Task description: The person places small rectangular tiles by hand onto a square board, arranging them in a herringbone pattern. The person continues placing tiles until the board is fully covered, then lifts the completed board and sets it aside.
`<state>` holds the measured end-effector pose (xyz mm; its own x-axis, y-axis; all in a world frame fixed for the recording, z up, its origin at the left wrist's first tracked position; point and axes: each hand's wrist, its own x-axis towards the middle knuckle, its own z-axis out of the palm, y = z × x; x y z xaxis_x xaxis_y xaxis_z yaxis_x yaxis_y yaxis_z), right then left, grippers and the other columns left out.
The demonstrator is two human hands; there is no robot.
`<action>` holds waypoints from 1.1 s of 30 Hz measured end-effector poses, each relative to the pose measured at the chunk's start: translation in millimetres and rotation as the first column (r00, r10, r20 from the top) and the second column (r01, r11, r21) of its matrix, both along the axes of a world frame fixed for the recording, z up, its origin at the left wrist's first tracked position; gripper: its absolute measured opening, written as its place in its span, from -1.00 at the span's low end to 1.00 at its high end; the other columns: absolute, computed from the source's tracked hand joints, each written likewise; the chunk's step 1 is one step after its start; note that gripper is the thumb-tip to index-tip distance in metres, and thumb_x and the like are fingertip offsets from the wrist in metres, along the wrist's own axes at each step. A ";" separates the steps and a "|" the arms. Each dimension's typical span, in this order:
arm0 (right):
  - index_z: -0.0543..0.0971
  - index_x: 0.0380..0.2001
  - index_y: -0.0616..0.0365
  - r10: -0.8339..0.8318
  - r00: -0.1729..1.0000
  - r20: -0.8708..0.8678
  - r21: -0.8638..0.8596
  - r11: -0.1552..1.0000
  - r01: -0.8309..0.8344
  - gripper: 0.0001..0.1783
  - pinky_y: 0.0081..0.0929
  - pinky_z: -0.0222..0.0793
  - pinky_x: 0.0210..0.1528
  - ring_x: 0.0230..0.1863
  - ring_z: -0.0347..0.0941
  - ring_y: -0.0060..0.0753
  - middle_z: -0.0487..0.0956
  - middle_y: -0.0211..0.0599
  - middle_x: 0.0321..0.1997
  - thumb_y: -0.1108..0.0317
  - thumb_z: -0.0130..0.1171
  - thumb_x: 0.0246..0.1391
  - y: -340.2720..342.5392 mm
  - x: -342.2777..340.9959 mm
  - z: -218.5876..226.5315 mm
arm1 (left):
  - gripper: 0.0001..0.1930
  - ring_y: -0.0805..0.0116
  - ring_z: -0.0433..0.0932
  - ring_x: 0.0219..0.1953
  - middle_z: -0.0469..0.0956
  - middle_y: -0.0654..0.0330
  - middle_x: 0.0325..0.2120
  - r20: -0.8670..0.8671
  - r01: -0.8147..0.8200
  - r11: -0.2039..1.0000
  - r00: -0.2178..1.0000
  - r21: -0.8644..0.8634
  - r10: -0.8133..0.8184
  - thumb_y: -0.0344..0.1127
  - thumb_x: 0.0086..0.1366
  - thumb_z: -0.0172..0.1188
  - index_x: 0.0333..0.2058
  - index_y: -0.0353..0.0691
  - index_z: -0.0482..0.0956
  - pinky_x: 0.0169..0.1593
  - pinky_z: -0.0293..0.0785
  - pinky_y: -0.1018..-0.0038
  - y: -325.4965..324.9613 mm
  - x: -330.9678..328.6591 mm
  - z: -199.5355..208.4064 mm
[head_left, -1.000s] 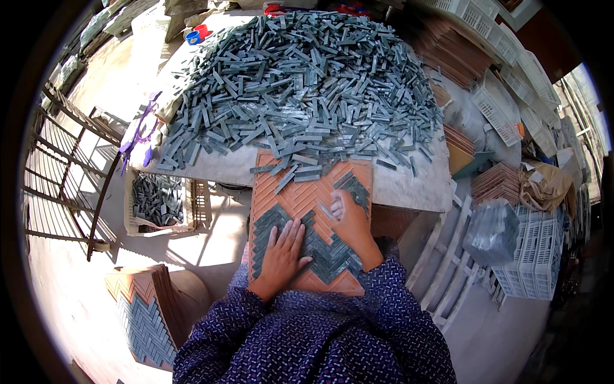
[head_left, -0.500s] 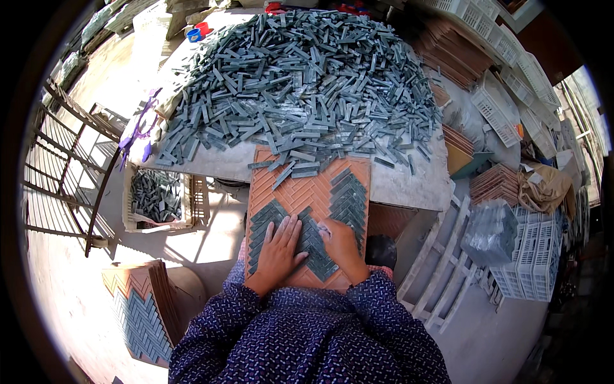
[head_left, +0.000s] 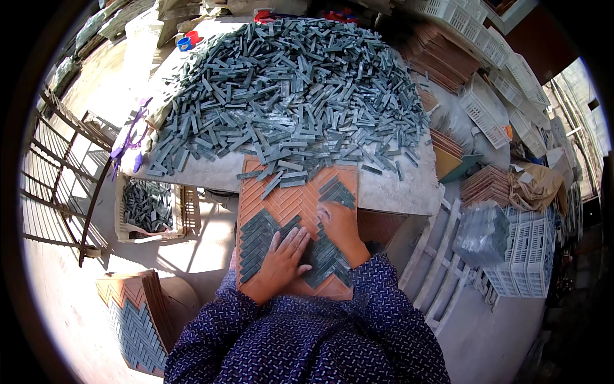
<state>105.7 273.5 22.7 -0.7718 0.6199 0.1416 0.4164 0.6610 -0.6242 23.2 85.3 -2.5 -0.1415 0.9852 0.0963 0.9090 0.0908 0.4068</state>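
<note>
An orange herringbone-grooved board (head_left: 304, 200) stands partly under the table's front edge pile, its near end against my body. Rows of dark grey-green stone strips (head_left: 258, 238) fill zigzag bands in its grooves. My left hand (head_left: 283, 261) lies flat on the middle of these rows, fingers stretched out. At the right-hand band, my right hand (head_left: 341, 230) is closed, fingertips curled down on the strips. Whatever it may pinch is hidden. A large heap of loose stone strips (head_left: 294, 89) covers the table beyond, and several spill onto the board's far end.
The pale table (head_left: 403, 192) carries the heap. At left are a crate (head_left: 120, 211) of strips, a metal rack (head_left: 61, 160) and a stack of filled boards (head_left: 131, 320). To the right stand a pallet (head_left: 425, 275), white crates (head_left: 521, 256) and stacked orange boards (head_left: 489, 185).
My right hand has shifted a little up along the right-hand band. My left hand stays flat but now covers a different part of the middle rows. The whole view has shifted slightly.
</note>
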 end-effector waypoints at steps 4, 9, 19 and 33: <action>0.50 -0.24 0.17 -0.128 0.991 -0.044 0.210 0.968 0.135 -0.65 -0.23 0.36 -0.10 -0.10 0.42 0.02 0.51 -0.07 -0.17 0.32 0.28 -0.15 35.5 -27.3 13.4 | -0.19 0.24 0.06 0.32 0.07 0.16 0.29 -0.045 0.024 0.999 0.999 -0.040 -0.026 0.08 0.13 0.09 0.26 -0.23 0.08 0.32 -0.10 0.08 2.8 2.2 -6.8; 0.46 -0.23 0.17 -0.119 0.986 0.116 0.294 0.953 0.080 -0.51 -0.18 0.30 -0.07 -0.07 0.36 0.02 0.44 -0.09 -0.14 0.23 0.39 -0.25 53.6 -37.7 -1.6 | -0.20 0.25 0.06 0.31 0.08 0.16 0.29 -0.043 0.029 0.999 0.999 -0.031 -0.030 0.07 0.14 0.08 0.26 -0.24 0.08 0.32 -0.10 0.09 4.5 2.4 -4.9; 0.48 -0.30 0.17 -0.010 0.998 0.065 0.251 0.968 -0.006 -0.56 -0.17 0.24 0.02 -0.04 0.32 0.03 0.44 -0.04 -0.12 0.29 0.40 -0.30 58.1 -36.1 -8.6 | -0.22 0.25 0.07 0.31 0.09 0.16 0.28 -0.025 0.026 0.999 0.999 -0.021 -0.026 0.05 0.17 0.07 0.26 -0.25 0.08 0.32 -0.10 0.10 1.4 1.7 -1.8; 0.26 0.08 0.14 -0.190 0.799 -0.571 -0.812 -0.011 -0.583 -0.34 -0.48 0.21 0.13 0.05 0.31 -0.40 0.33 -0.20 0.08 0.49 0.28 -0.13 30.1 15.5 21.8 | -0.23 0.24 0.07 0.31 0.10 0.15 0.28 -0.011 0.031 1.000 0.999 0.002 -0.031 0.04 0.16 0.07 0.25 -0.25 0.09 0.32 -0.08 0.11 1.8 1.1 -1.2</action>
